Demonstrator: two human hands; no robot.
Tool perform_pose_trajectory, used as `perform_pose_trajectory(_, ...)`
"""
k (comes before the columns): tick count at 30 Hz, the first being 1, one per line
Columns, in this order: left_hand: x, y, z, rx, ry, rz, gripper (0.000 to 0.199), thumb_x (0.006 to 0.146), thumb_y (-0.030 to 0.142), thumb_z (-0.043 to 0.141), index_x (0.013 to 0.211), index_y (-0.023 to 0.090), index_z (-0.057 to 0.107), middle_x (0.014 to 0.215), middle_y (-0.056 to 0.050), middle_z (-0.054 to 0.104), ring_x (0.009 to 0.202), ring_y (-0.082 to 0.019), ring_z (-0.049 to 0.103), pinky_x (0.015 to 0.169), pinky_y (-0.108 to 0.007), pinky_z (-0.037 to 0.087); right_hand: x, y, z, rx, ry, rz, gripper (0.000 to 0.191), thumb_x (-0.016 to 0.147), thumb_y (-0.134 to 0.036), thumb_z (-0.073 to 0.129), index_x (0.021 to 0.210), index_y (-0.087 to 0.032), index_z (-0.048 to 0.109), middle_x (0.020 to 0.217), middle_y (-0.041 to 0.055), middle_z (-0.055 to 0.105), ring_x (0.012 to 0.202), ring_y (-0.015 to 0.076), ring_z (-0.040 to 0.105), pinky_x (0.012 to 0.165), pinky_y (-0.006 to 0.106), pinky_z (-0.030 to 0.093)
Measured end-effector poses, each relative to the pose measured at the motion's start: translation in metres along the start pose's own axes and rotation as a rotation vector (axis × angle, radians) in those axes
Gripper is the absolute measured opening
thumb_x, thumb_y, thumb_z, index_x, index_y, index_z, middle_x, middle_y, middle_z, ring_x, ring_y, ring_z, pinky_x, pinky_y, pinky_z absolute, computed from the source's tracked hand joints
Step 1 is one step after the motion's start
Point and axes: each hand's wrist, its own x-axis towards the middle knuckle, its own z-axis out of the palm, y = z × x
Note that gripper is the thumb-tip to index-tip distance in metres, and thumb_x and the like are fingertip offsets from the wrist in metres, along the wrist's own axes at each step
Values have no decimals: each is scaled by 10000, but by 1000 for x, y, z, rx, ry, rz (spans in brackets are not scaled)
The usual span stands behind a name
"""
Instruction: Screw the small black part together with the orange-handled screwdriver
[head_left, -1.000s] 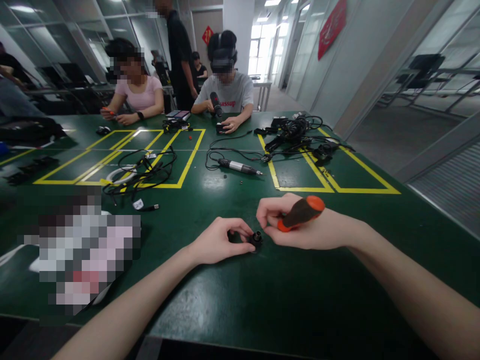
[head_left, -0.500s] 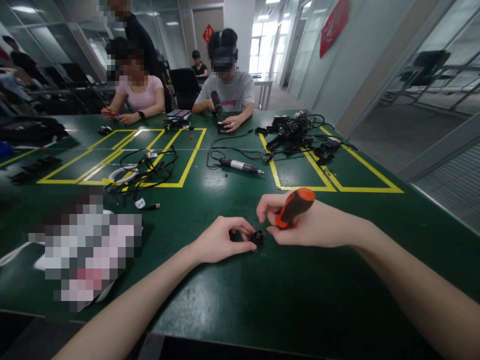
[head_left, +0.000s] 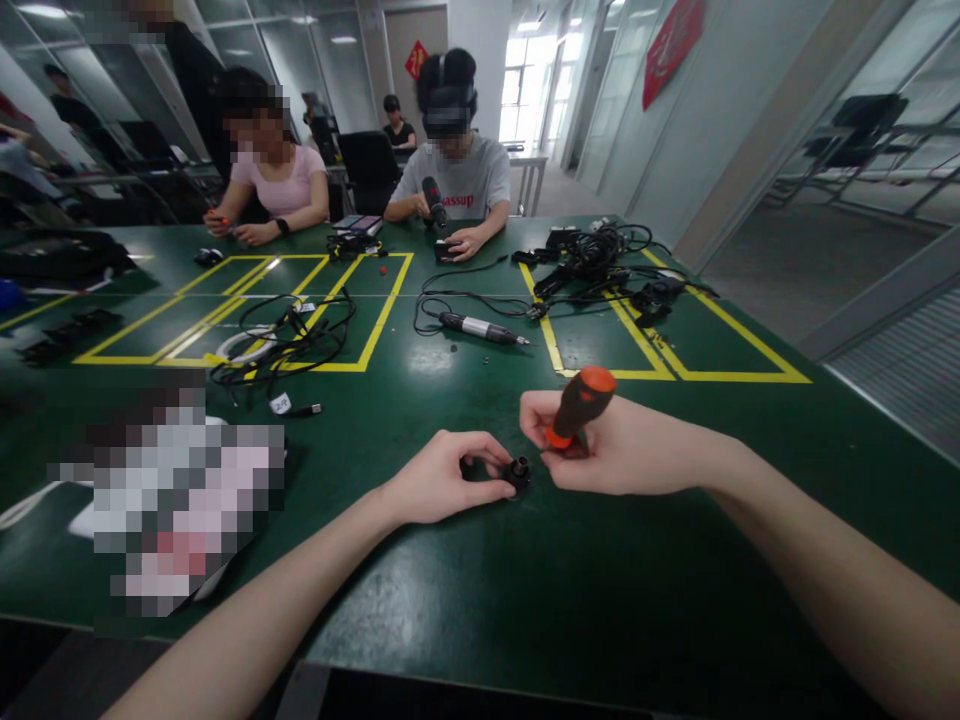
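Observation:
Between thumb and fingers, my left hand (head_left: 442, 478) steadies a small round black part (head_left: 518, 474) on the green table (head_left: 480, 590). A short metallic-looking stub stands up from the part's middle. Just to the right, my right hand (head_left: 622, 442) grips a screwdriver (head_left: 585, 402) with a black and orange handle, tilted with its butt up and to the right. The screwdriver's shaft and tip cannot be made out behind the fingers. A small gap separates my right hand from the black part.
Ahead lies a corded pen-shaped electric screwdriver (head_left: 480, 329). Black cables pile up (head_left: 592, 265) at the back right, and more cables (head_left: 300, 340) lie left. A pixelated pale packet (head_left: 187, 510) rests near my left forearm. Across the table, a co-worker (head_left: 450, 180) holds a black power tool.
The screwdriver's handle has shifted slightly left and stands a bit more upright, the right-hand fingers closing further round it. My left hand and the black part stay in place.

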Motion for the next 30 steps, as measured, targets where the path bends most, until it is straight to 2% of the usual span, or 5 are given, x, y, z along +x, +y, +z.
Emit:
perform_pose_trajectory(5, 0, 0, 0, 22, -4, 21, 197, 838, 279, 810, 987, 158, 768, 927, -34, 790, 834, -168, 701, 768, -265, 487, 1, 2, -2, 16, 5, -1, 206, 816, -199, 667, 716, -205, 487, 652, -58, 485, 583, 99, 430, 547, 231, 343)
perform_pose_trajectory(11, 0, -2, 0, 21, -5, 34, 198, 842, 279, 805, 988, 150, 768, 918, -33, 784, 835, -164, 698, 777, -261, 491, -1, 2, 0, 8, 81, 77, 90, 848, -193, 635, 885, -208, 554, 565, -113, 415, 516, 95, 390, 545, 228, 345)
perform_pose_trajectory(18, 0, -4, 0, 27, 1, 45, 200, 844, 277, 802, 993, 147, 771, 920, -38, 786, 833, -165, 701, 754, -253, 486, -1, 2, -1, 34, 80, 97, 148, 801, -159, 671, 897, -202, 566, 675, -76, 516, 596, 102, 463, 575, 224, 386)
perform_pose_trajectory(24, 1, -3, 0, 30, -5, 48, 194, 848, 279, 791, 996, 156, 770, 924, -35, 788, 821, -161, 697, 753, -257, 488, -1, 4, 1, 60, 52, 42, 89, 841, -155, 654, 843, -194, 573, 612, -94, 460, 550, 86, 405, 542, 218, 339)
perform_pose_trajectory(30, 0, -3, 1, 21, 6, 48, 193, 831, 263, 799, 989, 155, 775, 918, -31, 786, 815, -157, 693, 742, -251, 489, -2, -1, -1, 47, 70, 57, 98, 811, -164, 667, 854, -188, 583, 711, -57, 532, 615, 99, 470, 573, 220, 385)
